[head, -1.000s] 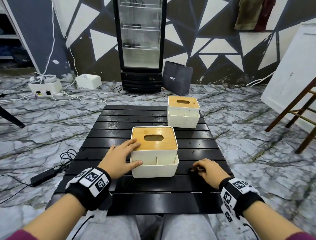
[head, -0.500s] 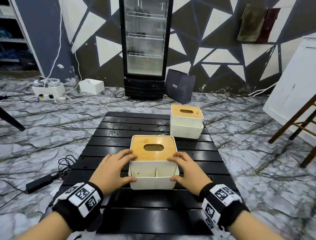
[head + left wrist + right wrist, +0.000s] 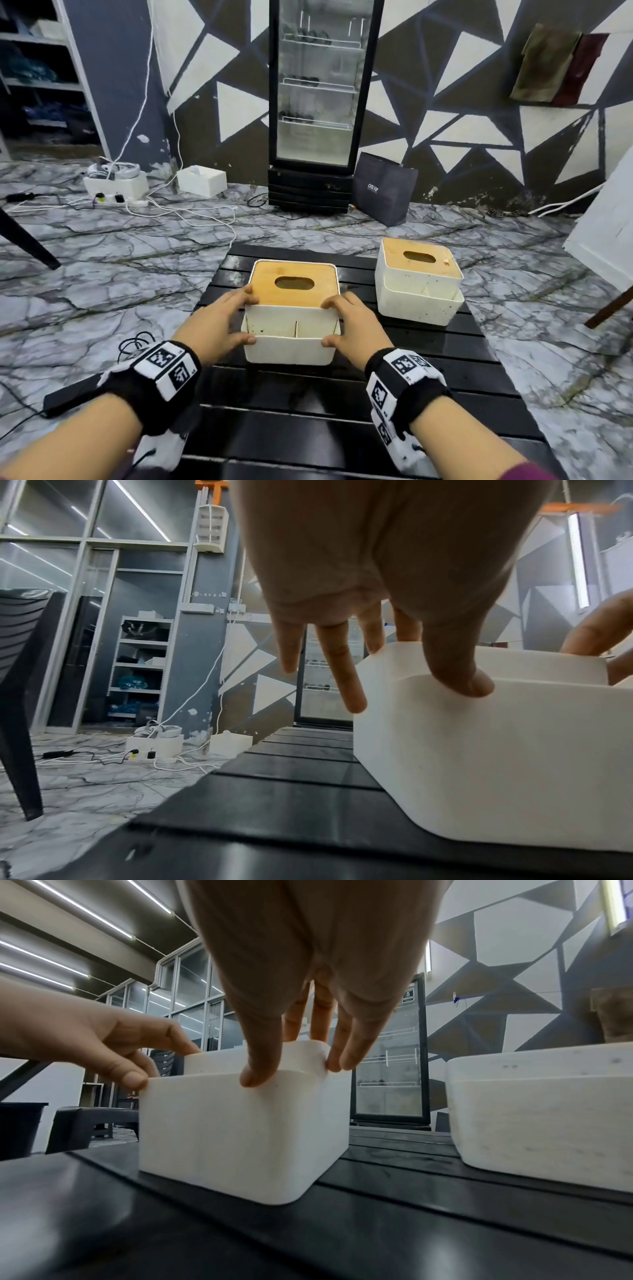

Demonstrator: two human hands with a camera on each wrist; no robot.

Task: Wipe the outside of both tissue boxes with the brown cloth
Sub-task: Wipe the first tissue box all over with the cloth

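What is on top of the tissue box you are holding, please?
A wooden lid with an oval slot covers the near tissue box. Fingers of both hands rest on its near corners. The inside is hidden.

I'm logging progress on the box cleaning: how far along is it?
Done: cannot tell; no wiping shows. In hand: the left hand and right hand grip the near tissue box by its sides; neither holds a cloth. Left: no brown cloth lies on the table; the far tissue box, dark-specked, stands untouched.
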